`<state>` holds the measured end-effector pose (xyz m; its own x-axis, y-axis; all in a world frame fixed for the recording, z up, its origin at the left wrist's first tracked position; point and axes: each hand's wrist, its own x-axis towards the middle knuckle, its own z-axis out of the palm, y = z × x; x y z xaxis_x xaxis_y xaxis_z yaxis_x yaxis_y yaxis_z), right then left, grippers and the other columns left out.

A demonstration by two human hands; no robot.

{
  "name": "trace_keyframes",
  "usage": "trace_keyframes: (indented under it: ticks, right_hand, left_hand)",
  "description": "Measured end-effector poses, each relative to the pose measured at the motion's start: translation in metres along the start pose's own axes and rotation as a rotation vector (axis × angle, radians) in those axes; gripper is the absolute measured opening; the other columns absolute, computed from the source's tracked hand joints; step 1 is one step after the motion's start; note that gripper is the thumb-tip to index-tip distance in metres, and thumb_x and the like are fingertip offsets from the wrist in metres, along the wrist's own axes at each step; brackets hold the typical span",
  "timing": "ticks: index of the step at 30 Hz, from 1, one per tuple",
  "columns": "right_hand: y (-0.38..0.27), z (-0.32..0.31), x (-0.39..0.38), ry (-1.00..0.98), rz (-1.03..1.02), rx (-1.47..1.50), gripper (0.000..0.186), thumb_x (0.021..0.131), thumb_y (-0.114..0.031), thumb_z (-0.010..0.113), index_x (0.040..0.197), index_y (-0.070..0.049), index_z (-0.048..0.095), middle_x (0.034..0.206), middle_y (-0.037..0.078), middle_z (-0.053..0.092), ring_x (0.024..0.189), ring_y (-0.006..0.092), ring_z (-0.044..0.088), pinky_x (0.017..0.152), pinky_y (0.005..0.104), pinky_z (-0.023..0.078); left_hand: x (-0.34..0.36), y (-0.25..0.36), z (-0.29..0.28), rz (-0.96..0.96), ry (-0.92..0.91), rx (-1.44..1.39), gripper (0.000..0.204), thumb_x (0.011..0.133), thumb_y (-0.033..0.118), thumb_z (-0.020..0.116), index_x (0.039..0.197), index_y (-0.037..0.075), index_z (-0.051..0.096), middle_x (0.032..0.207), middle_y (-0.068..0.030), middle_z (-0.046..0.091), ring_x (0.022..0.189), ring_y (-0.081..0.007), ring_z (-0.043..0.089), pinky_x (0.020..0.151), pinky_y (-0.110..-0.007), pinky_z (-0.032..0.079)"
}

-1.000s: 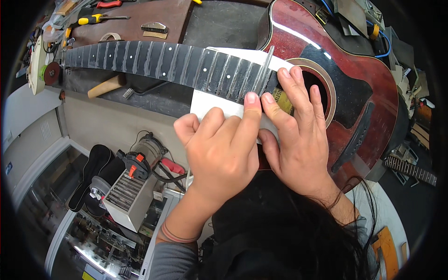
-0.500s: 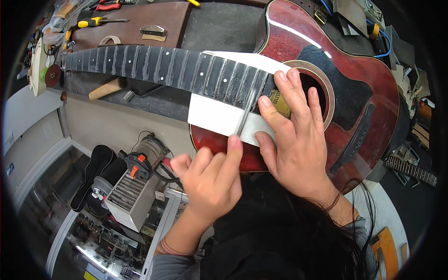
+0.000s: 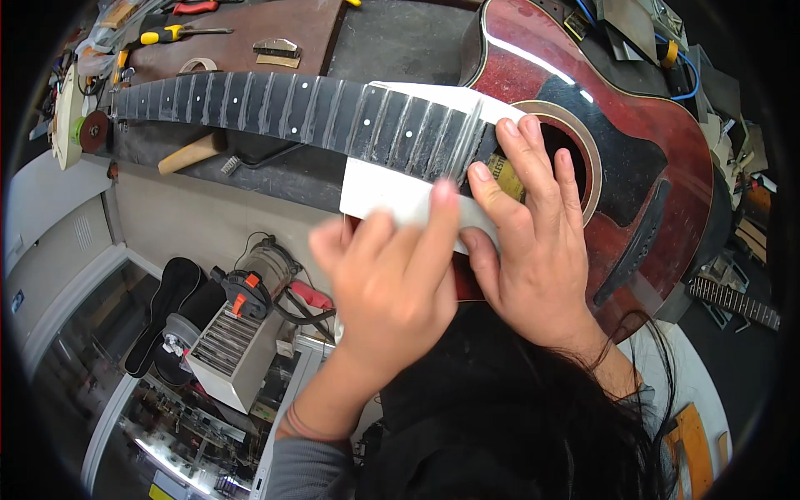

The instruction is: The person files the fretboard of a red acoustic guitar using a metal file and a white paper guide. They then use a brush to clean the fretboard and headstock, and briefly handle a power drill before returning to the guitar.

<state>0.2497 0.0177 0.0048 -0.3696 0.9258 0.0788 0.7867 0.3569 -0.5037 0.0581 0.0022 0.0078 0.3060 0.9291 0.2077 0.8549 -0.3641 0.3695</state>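
A red acoustic guitar lies on the bench, its dark fretboard running left with dull, streaked frets and white dots. A white sheet lies around the fretboard's body end. My left hand, motion-blurred, is closed on a thin metal rod, perhaps a file, its index finger stretched along it over the last frets; most of the grip is hidden. My right hand lies open beside the soundhole, fingertips on the sheet and guitar top near the fretboard's end.
The workbench holds a brown board, a yellow-handled screwdriver and a wooden handle. Below left stand a machine with a hose and a black case. Another fretted neck lies at right.
My left hand and the metal rod pulled toward me half a second ago and have now moved back up across the fretboard. My right hand stays nearly still.
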Motion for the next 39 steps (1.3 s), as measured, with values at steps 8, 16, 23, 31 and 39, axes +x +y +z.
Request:
trace_keyframes:
  ticks: [8,16,23,31,39]
  right_hand:
    - [0.001,-0.002,-0.001,-0.021,0.017,0.023,0.071,0.09,-0.011,0.084,0.155,-0.011,0.055,0.173,0.022,0.045,0.166,0.0439,0.04,0.135,0.0614,0.029]
    - [0.001,-0.001,-0.001,-0.001,0.014,0.008,0.072,0.09,-0.011,0.085,0.155,-0.011,0.055,0.173,0.021,0.045,0.166,0.0429,0.04,0.135,0.0618,0.028]
    - [0.001,0.001,-0.001,0.004,-0.003,0.004,0.072,0.089,-0.011,0.085,0.155,-0.011,0.056,0.173,0.021,0.045,0.166,0.0429,0.04,0.135,0.0612,0.028]
    - [-0.001,-0.004,0.001,-0.022,0.004,0.021,0.071,0.09,-0.012,0.085,0.155,-0.01,0.056,0.173,0.022,0.045,0.166,0.0434,0.04,0.135,0.0614,0.028]
    - [0.001,-0.001,-0.001,-0.005,0.012,0.019,0.069,0.091,-0.012,0.084,0.154,-0.01,0.056,0.173,0.021,0.045,0.166,0.0434,0.04,0.135,0.061,0.029]
  left_hand:
    - [-0.046,0.006,-0.016,-0.095,-0.141,-0.035,0.053,0.086,0.006,0.074,0.139,0.002,0.076,0.074,0.0033,0.056,0.074,-0.0177,0.052,0.079,-0.043,0.03]
    - [-0.034,0.001,-0.003,-0.026,-0.037,-0.006,0.055,0.083,0.006,0.074,0.138,0.001,0.077,0.073,0.0023,0.051,0.071,-0.0185,0.05,0.08,-0.042,0.028]
    - [0.024,-0.001,0.008,-0.013,0.04,-0.066,0.049,0.083,0.006,0.074,0.131,0.0,0.08,0.072,0.0021,0.048,0.07,-0.0177,0.048,0.078,-0.041,0.027]
    - [-0.015,0.004,-0.006,-0.05,-0.046,-0.038,0.055,0.087,0.005,0.075,0.142,0.0,0.074,0.075,0.003,0.054,0.072,-0.018,0.052,0.079,-0.042,0.029]
    - [-0.033,0.01,-0.026,-0.135,-0.177,-0.076,0.052,0.088,0.006,0.076,0.14,0.003,0.075,0.073,0.0035,0.055,0.073,-0.0176,0.053,0.081,-0.043,0.031]
